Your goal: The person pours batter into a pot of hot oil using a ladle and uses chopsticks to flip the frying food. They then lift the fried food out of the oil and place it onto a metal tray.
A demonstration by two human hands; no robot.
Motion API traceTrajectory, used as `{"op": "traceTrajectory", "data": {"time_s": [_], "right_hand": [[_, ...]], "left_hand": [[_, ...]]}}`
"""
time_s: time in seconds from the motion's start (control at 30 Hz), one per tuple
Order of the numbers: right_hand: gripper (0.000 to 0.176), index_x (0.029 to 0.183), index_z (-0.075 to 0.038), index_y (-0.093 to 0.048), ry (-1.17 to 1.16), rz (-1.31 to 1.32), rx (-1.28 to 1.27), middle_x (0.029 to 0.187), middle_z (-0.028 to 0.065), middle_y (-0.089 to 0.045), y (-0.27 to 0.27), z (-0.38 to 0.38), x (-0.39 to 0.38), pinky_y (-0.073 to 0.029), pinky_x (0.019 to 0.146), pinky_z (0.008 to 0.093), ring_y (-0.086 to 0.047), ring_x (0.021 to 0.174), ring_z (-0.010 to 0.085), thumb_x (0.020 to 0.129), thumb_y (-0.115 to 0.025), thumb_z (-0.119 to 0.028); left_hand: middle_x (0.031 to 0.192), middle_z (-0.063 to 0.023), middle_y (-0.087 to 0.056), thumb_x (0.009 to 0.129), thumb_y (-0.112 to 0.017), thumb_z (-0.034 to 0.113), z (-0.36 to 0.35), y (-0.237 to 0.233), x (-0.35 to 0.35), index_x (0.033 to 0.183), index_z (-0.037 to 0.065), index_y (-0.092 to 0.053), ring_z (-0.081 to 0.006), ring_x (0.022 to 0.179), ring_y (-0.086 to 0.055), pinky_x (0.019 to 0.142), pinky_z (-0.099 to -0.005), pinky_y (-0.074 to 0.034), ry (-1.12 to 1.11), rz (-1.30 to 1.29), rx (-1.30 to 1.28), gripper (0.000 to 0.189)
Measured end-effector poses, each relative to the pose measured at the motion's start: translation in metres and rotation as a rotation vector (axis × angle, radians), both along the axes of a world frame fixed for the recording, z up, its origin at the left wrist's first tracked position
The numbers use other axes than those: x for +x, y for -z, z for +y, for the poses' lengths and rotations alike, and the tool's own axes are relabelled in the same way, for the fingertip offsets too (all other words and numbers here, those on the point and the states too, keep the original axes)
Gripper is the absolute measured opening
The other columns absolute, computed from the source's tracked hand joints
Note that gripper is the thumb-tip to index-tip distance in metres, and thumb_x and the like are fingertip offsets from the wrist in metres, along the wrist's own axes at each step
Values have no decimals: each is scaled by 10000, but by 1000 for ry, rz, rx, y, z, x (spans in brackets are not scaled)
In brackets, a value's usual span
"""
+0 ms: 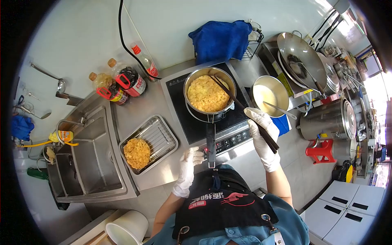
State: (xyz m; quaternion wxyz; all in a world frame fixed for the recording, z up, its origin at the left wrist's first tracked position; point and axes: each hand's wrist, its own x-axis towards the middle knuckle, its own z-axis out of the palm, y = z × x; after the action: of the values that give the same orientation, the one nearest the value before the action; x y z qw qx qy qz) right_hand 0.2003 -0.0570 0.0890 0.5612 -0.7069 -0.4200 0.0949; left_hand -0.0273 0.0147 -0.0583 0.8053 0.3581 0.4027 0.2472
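Observation:
My right hand point(263, 136), in a white glove, grips a pair of long dark chopsticks point(237, 100). Their tips reach into a saucepan point(232, 81), touching the far right of a round golden fried cake point(207, 94). This pan sits on a black induction cooktop point(183, 118), its dark handle point(210, 141) pointing toward me. My left hand point(188, 169), also gloved, is held left of the handle by the counter's front edge, fingers curled in with nothing visible in them. Left of it, a second golden cake point(137, 153) lies on a wire rack in a metal tray point(173, 141).
Right of the cooktop stands a metal pot point(258, 83) of pale batter with a spoon point(281, 109). Beyond it is a large wok point(300, 45). Sauce bottles point(130, 79) line the wall. A sink point(98, 155) is at left, a white bucket point(128, 226) below.

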Motion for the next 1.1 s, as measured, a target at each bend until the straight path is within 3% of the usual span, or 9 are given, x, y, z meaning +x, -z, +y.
{"op": "traceTrajectory", "data": {"time_s": [0.5,0.8,1.1], "right_hand": [[231,1011,-25,-653,-169,-159,11,1012,132,-638,-1,6,3,-492,799,283,-626,902,223,780,-650,-21],[203,1020,-15,-650,51,-86,15,1011,130,-637,-8,-18,-5,-467,799,262,-611,899,210,835,-620,-92],[209,1020,-5,-643,8,-153,-18,1014,141,-634,8,-10,-3,-475,807,280,-618,904,241,815,-621,-42]], "left_hand": [[866,-124,-619,944,-440,307,2,-1,0,1094,-46,-532,-168,723,-614,639,-252,-492,-20,40,-5,394],[870,-113,-623,933,-468,298,4,0,-2,1079,-25,-551,-156,722,-610,646,-253,-490,-42,99,-17,364],[873,-101,-629,936,-464,291,5,1,-2,1083,-4,-556,-143,718,-610,642,-247,-492,-31,71,-10,342]]}}
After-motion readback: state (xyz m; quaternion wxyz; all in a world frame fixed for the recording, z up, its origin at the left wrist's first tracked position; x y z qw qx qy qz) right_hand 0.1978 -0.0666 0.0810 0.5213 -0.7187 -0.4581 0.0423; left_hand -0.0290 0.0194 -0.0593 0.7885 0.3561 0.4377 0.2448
